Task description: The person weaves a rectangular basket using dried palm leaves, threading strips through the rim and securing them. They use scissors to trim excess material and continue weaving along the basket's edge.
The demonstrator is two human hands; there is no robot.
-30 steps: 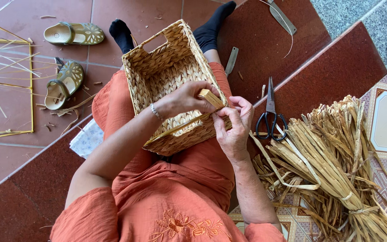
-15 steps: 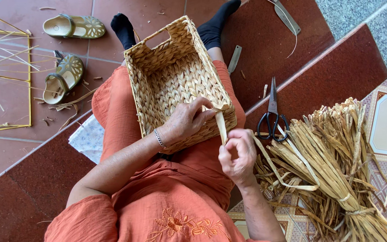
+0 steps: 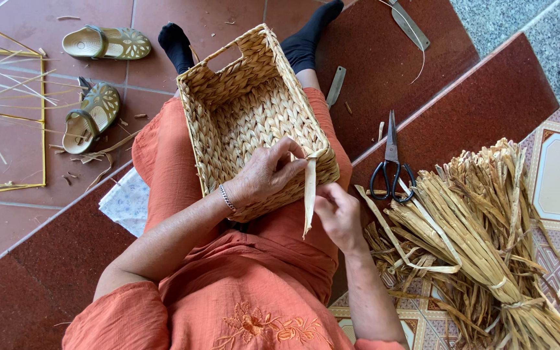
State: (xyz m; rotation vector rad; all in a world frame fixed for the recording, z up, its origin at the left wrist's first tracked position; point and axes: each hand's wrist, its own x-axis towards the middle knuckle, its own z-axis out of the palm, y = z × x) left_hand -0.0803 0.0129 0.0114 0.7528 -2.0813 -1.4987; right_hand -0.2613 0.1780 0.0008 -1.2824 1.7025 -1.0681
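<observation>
- Nearest the camera, a seated person in an orange embroidered top and trousers (image 3: 228, 311) looks down at their own lap.
- The right hand (image 3: 337, 215) sits just right of the lap, fingers curled shut around the lower part of a flat, pale straw strip (image 3: 310, 194), holding it taut and hanging downward.
- The left hand (image 3: 264, 176) lies over the basket's near rim, fingers closed, pinching the strip's upper end where it meets the weave (this pins it in place against the rim).
- The woven basket (image 3: 247, 116), rectangular with a handle slot in its far wall, rests tilted on the thighs, its opening turned up toward the face for easy reach.
- To the right, within arm's reach, a tied bundle of dried straw (image 3: 487, 246) lies on the patterned tile floor, black-handled scissors (image 3: 391, 172) just beyond it.
- Farther left, two sandals (image 3: 92, 113) and a thin stick frame (image 3: 8, 110) lie on the red floor.
</observation>
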